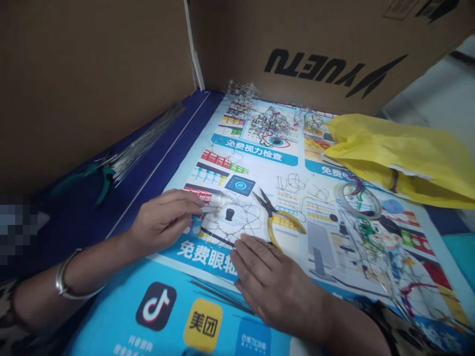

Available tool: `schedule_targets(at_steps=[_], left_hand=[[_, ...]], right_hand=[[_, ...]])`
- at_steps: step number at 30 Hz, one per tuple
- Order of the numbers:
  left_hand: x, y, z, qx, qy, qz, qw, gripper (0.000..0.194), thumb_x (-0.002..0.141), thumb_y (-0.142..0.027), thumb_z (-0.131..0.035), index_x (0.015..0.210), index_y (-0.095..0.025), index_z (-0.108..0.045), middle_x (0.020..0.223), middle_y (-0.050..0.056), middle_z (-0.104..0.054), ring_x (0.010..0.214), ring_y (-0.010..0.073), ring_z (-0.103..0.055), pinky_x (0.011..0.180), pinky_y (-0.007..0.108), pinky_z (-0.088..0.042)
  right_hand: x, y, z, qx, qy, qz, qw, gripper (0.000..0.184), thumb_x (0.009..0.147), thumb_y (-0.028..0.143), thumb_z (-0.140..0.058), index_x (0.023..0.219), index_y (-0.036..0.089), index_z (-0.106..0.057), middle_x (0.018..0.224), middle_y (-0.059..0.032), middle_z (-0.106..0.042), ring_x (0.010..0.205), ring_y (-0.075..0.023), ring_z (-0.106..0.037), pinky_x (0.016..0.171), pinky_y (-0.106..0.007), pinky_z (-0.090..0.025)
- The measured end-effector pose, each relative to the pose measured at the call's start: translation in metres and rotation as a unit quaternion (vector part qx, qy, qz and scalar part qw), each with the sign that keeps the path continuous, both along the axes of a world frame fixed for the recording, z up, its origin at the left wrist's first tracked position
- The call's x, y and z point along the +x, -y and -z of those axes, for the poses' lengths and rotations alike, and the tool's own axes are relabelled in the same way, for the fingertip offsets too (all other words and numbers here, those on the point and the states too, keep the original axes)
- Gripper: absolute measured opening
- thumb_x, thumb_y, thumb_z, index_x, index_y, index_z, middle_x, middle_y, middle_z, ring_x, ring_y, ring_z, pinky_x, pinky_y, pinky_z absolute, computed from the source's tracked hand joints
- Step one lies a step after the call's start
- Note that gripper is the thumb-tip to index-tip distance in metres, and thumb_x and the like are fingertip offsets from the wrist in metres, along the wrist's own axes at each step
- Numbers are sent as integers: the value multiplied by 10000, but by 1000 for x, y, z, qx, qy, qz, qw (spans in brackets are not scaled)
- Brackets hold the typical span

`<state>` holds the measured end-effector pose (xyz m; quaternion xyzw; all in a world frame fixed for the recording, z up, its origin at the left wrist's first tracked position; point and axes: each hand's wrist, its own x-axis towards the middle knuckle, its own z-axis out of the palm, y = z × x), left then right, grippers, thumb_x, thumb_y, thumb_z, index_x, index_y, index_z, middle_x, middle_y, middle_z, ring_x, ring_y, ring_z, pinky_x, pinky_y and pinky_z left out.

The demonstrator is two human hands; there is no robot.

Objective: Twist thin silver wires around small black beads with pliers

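A piece of thin looped wire (243, 216), shaped somewhat like a flower with small beads or knots along it, lies on the printed sheet between my hands. My left hand (165, 217), a bangle on its wrist, pinches the wire's left edge, fingertips pressed together. At the near right edge, my right hand (265, 277) has its fingers closed together on the wire; its thumb is mostly hidden. Just beyond that hand rest pliers (276, 215) with yellow handles, jaws pointing away. Several dark straight wires (218, 294) lie close to my right fingers.
Tangled wire (274, 121) lies at the back. At left are a bundle of straight wires (144, 141) and green-handled pliers (106, 183). A tape roll (358, 200), a yellow bag (401, 153) and more tangled wire (386, 262) occupy the right. Cardboard (297, 29) walls the far side.
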<state>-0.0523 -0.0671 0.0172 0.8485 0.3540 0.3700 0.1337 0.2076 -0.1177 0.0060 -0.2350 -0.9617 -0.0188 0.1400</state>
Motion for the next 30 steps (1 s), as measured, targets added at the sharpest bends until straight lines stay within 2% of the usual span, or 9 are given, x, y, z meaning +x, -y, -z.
schedule_targets(at_steps=[6, 11, 13, 19, 24, 30], left_hand=[[-2, 4, 0, -1, -12, 66, 998, 233, 767, -35, -468, 869, -180, -619, 833, 52, -673, 791, 143, -639, 700, 258, -535], [-2, 10, -2, 27, -93, 170, 981, 282, 759, -85, -455, 982, -194, -588, 941, 67, -691, 804, 176, -636, 721, 328, -491], [0, 11, -5, 32, -128, 191, 973, 286, 768, -108, -464, 1013, -192, -586, 973, 67, -689, 823, 190, -621, 775, 367, -462], [6, 11, -9, 13, -184, 208, 961, 272, 813, -153, -478, 1061, -187, -585, 955, 66, -688, 894, 197, -594, 875, 404, -406], [7, 9, -11, 0, -178, 216, 960, 296, 794, -128, -474, 1064, -171, -585, 934, 69, -691, 980, 218, -582, 911, 422, -398], [4, 8, -8, 14, -155, 198, 968, 301, 797, -133, -487, 1076, -187, -586, 956, 69, -696, 1069, 231, -564, 978, 441, -373]], right_hand=[[0, 0, 1, -2, -11, 3, 1000, 376, 883, 286, -490, 1175, 61, -565, 1210, -151, -591, 1205, -289, -462, 973, -419, -425], [-1, 1, 3, -1, -23, 7, 1000, 350, 880, 274, -488, 1150, 74, -583, 1198, -136, -601, 1201, -277, -466, 978, -408, -420], [-2, 1, 2, 7, -28, 11, 1000, 335, 878, 267, -491, 1135, 78, -593, 1189, -133, -608, 1197, -267, -471, 975, -398, -419], [-2, 1, 4, 11, -33, 15, 999, 347, 873, 283, -491, 1143, 91, -595, 1202, -129, -602, 1206, -267, -464, 975, -397, -418], [-2, 2, 6, 15, -34, 16, 999, 342, 866, 283, -506, 1132, 89, -599, 1201, -124, -605, 1202, -272, -468, 979, -401, -414], [-3, 2, 5, 29, -39, 25, 998, 319, 883, 280, -484, 1117, 106, -611, 1184, -108, -619, 1188, -248, -487, 967, -382, -425]])
